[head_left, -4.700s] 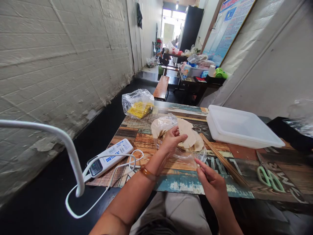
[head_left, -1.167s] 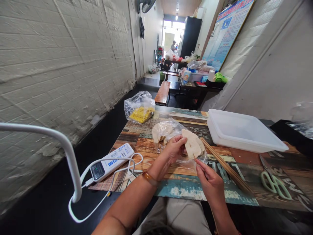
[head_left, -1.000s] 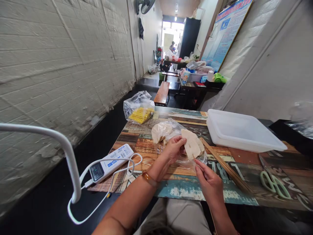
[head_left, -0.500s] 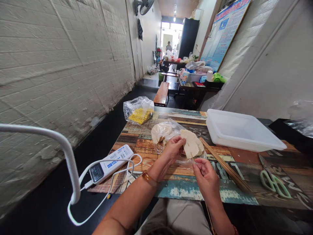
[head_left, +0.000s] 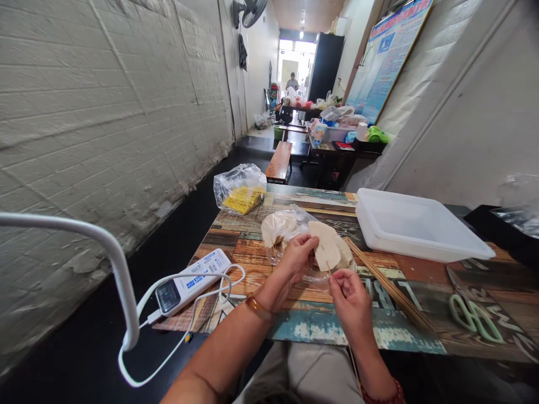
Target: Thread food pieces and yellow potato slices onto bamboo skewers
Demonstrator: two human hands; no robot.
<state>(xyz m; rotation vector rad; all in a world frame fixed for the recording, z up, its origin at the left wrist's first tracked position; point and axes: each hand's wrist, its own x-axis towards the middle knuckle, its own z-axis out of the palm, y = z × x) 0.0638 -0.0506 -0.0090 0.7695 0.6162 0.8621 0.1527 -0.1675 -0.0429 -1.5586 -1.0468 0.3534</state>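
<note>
My left hand (head_left: 297,255) pinches a pale, thin tofu-skin sheet (head_left: 324,251) and holds it upright above a clear plastic bag (head_left: 290,223) that has more sheets inside. My right hand (head_left: 351,299) is closed on a thin bamboo skewer (head_left: 351,359). The skewer's tip meets the lower edge of the sheet, and its tail runs down past my wrist. A bundle of bamboo skewers (head_left: 389,289) lies on the table just right of my hands.
On the patterned table (head_left: 320,325) are a white plastic tray (head_left: 416,227) at right, green-handled scissors (head_left: 474,317), a bag of yellow strips (head_left: 240,193) at far left, and a white power strip (head_left: 191,280) with cord. A person stands far down the corridor.
My right hand has risen toward the sheet, pushing the skewer up into its lower edge. The left hand has kept its grip on the sheet almost unmoved.
</note>
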